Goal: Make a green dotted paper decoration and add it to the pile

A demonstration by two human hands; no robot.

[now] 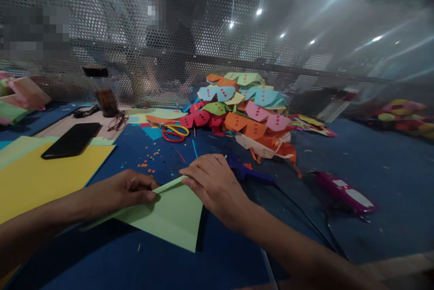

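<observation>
A light green sheet of paper (172, 220) is held above the blue table, its far edge folded over into a narrow strip. My left hand (127, 192) pinches that strip between thumb and fingers near its left part. At the right end of the fold, my right hand (212, 186) grips the paper between thumb and fingers. Just behind my right hand lies a blue glue gun (249, 173), partly covered by the hand. Small orange paper scraps (145, 163) are scattered beyond my left hand.
Scissors with red and yellow handles (175, 133) lie behind the scraps. A pile of folded coloured paper pieces (251, 109) stands at the back. To the left, a black phone (72, 140) rests on yellow paper (44, 181), near a jar (106, 95). A purple power strip (344, 192) lies right.
</observation>
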